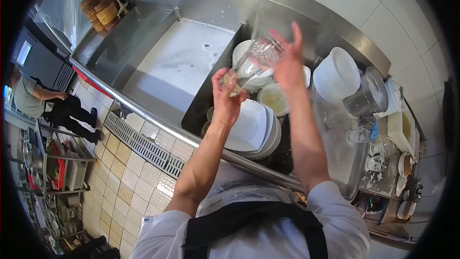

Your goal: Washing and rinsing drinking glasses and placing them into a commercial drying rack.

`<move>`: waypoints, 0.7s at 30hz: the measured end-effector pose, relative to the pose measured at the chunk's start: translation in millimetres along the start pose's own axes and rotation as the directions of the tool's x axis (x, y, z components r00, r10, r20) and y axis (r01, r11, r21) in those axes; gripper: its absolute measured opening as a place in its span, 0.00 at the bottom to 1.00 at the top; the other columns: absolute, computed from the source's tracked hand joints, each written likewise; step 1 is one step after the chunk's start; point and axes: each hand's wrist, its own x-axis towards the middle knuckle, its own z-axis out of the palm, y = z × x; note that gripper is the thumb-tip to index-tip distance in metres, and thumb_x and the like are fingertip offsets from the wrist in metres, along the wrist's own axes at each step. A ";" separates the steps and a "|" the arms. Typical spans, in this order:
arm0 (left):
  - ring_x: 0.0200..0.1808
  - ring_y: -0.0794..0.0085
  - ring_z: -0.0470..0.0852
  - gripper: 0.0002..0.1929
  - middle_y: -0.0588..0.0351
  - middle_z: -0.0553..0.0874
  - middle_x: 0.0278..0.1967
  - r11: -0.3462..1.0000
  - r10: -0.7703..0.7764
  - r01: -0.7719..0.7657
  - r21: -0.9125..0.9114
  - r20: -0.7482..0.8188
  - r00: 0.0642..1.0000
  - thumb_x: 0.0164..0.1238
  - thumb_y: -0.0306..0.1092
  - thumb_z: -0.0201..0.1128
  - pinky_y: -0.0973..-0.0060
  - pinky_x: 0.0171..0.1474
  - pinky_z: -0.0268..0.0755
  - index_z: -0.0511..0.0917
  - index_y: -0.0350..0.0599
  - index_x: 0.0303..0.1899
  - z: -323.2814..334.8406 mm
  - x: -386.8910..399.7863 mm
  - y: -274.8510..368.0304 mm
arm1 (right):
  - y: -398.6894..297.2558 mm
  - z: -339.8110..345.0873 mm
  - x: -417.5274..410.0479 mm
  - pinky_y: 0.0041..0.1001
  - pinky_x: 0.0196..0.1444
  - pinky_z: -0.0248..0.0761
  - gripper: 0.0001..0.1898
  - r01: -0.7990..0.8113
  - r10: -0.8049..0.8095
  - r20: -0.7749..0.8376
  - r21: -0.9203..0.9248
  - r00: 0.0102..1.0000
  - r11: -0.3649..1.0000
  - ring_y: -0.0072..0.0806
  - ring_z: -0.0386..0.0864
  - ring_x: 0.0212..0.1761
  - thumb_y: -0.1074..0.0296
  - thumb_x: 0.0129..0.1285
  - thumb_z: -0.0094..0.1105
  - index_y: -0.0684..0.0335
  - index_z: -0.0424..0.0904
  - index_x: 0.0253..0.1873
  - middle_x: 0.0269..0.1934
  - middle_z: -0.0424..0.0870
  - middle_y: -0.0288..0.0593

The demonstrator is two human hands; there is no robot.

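My left hand (228,90) is closed around the lower end of a clear drinking glass (257,57), tilted with its upper end to the right. At that upper end, my right hand (289,61) is blurred, with some fingers spread. Whether it grips the glass or only touches it is unclear. A thin stream of water (260,3) comes down onto the glass from above. Below my hands, white square plates (244,126) are stacked in the sink compartment. White bowls (242,50) and a round dish with yellowish liquid (273,99) sit behind them, partly hidden.
To the left is a wide steel sink basin (179,68) with bamboo steamers (102,9) at its far corner. White tubs (336,75), a metal pot (368,93) and wet glasses (359,135) stand right. A person (46,100) stands beyond the floor drain grate (143,144), near shelving.
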 end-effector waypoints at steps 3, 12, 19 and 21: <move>0.28 0.75 0.71 0.18 0.63 0.73 0.43 0.993 -0.022 0.031 0.117 -0.078 0.997 0.63 0.41 0.62 0.82 0.25 0.60 0.64 0.58 0.51 7.6 -16.9 17.6 | -37.2 -0.7 7.3 0.35 0.57 0.68 0.28 -0.095 0.160 0.040 -0.655 0.986 0.750 0.37 0.67 0.63 0.57 0.60 0.63 0.53 0.65 0.63 0.58 0.72 0.39; 0.43 0.56 0.81 0.15 0.45 0.80 0.39 -0.274 0.391 -0.271 0.923 0.364 0.845 0.59 0.38 0.61 0.62 0.46 0.73 0.75 0.39 0.43 69.5 14.0 45.1 | 47.5 -75.7 -9.9 0.35 0.36 0.71 0.18 -0.226 0.230 -0.282 0.045 0.932 0.973 0.31 0.75 0.41 0.56 0.56 0.56 0.55 0.74 0.51 0.44 0.78 0.38; 0.46 0.47 0.79 0.15 0.41 0.82 0.38 -0.053 0.046 -0.102 0.993 0.105 0.993 0.61 0.45 0.57 0.56 0.46 0.71 0.76 0.42 0.38 59.1 31.4 -15.7 | 56.2 -171.2 -77.5 0.39 0.29 0.69 0.15 -0.368 0.377 -0.369 0.099 0.849 0.925 0.31 0.73 0.34 0.50 0.60 0.52 0.52 0.72 0.46 0.36 0.76 0.38; 0.46 0.54 0.81 0.16 0.43 0.83 0.39 -0.072 0.143 -0.306 0.949 0.314 0.939 0.64 0.44 0.57 0.63 0.51 0.71 0.78 0.38 0.40 58.5 -6.8 -49.9 | 7.0 -206.6 -45.6 0.37 0.30 0.70 0.16 -0.269 0.245 -0.299 -0.040 0.922 0.962 0.32 0.74 0.34 0.49 0.61 0.52 0.51 0.71 0.47 0.37 0.76 0.38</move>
